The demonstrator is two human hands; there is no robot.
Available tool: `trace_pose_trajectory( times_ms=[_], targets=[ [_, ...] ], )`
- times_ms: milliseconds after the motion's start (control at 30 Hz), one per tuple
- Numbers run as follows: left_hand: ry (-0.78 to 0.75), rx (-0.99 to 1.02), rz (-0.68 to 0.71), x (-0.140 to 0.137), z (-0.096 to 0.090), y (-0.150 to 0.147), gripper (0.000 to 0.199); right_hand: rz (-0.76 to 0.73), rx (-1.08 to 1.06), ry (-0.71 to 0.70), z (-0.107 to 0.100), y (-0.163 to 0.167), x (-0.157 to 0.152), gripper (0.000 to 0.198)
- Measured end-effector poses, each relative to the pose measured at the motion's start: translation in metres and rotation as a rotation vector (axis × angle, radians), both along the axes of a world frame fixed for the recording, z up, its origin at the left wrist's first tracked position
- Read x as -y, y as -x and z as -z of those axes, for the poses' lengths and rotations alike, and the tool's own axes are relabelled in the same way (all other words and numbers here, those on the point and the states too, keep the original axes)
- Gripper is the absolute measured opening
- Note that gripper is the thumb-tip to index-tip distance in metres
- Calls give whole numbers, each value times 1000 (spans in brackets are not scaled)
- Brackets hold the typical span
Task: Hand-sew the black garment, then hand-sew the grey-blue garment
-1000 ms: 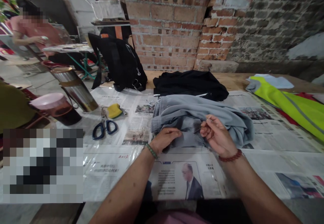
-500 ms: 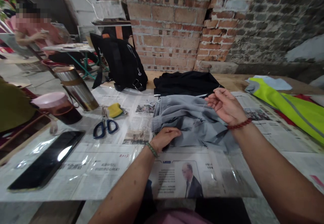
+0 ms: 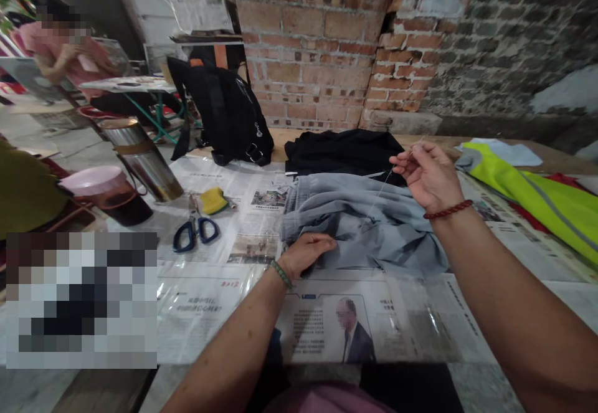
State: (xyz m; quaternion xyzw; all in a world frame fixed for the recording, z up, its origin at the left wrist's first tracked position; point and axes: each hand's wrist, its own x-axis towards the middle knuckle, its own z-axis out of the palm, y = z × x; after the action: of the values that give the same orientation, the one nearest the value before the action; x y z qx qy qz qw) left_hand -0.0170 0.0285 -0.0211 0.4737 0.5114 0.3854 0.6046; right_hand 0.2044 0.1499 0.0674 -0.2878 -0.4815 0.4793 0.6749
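Note:
Grey pants [image 3: 355, 198] with a gathered elastic waistband lie crumpled on the newspaper-covered table. My left hand [image 3: 311, 252] pinches their near left part, thumb on top and the other fingers hidden under the fabric. Above the far right side of the pants, my right hand [image 3: 430, 173] is raised with its fingertips closed on a thin sewing needle, which is hard to make out. A pale thread [image 3: 379, 196] stretches from that hand down to the grey fabric. Behind the pants lies a folded black garment [image 3: 343, 150].
Scissors [image 3: 195, 229] and a yellow sponge-like piece [image 3: 213, 201] lie left of the pants. Beyond them stand a steel flask [image 3: 144, 164] and a lidded dark jar [image 3: 124, 201]. A black backpack [image 3: 228, 114] stands behind, a neon-yellow garment [image 3: 542, 198] lies right. Another person [image 3: 79, 58] sits far left.
My right hand has moved right and slightly up, away from the pants, and the thread now shows stretched. My left hand stays on the fabric.

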Motion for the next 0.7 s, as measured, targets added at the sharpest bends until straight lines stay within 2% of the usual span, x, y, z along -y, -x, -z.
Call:
trace_pose_trajectory(
  times_ms=[100, 200, 300, 433, 567, 633, 700],
  targets=[
    [2, 25, 6, 1, 0, 0, 19, 34, 1, -13, 3, 3, 1, 16],
    [47, 62, 41, 2, -1, 0, 20, -20, 82, 16, 14, 12, 14, 17],
    [79, 95, 84, 4, -3, 1, 22, -119, 326, 68, 33, 22, 40, 18],
    [69, 99, 89, 4, -4, 0, 22, -277, 805, 95, 57, 29, 73, 21],
    [53, 93, 82, 4, -4, -1, 22, -292, 1066, -127, 70, 27, 87, 19],
    [42, 76, 90, 4, -3, -1, 21, -281, 1089, -246, 76, 26, 88, 21],
    [37, 49, 95, 4, -2, -1, 22, -295, 1077, -305, 84, 24, 89, 23]
  ],
)
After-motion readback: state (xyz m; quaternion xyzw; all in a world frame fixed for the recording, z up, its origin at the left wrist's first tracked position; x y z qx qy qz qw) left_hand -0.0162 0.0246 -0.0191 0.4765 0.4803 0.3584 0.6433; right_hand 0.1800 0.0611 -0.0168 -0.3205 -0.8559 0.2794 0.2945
